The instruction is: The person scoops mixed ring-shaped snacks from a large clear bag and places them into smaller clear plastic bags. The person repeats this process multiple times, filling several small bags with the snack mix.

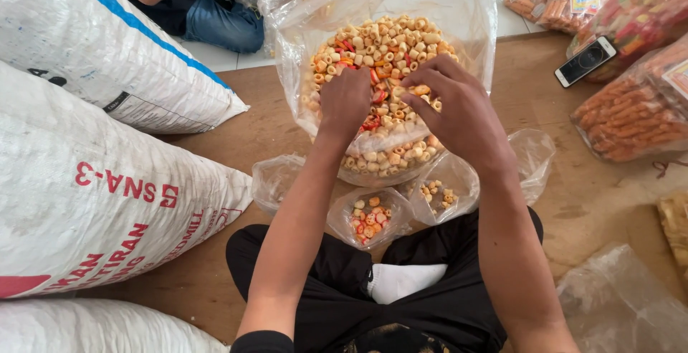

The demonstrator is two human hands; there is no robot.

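Brown wooden flooring [272,120] gives way to white tiles at the far edge, and a person sits cross-legged on it in black trousers, a white sock showing between the knees. Directly ahead stands a large clear plastic bag [459,9], open at the top and heaped with ring-shaped snacks [380,41] in beige, orange and red. Both hands are down in the heap. The left hand [345,101] is curled into a loose fist among the rings, though whether it grasps any cannot be told from this angle. The right hand [453,109] bends its fingers narrowly together and pinches a few rings at the fingertips. Just in front of the big bag, near the knees, lie small clear bags: one [369,217] holds a handful of red and beige rings, another [438,195] a few beige ones, and a third [276,181] sits to the left. Large white woven sacks [100,188] are stacked along the left side. On the right rest packets of orange stick snacks [631,120] and a smartphone [585,60]. Another person in jeans [215,16] sits at the top left.
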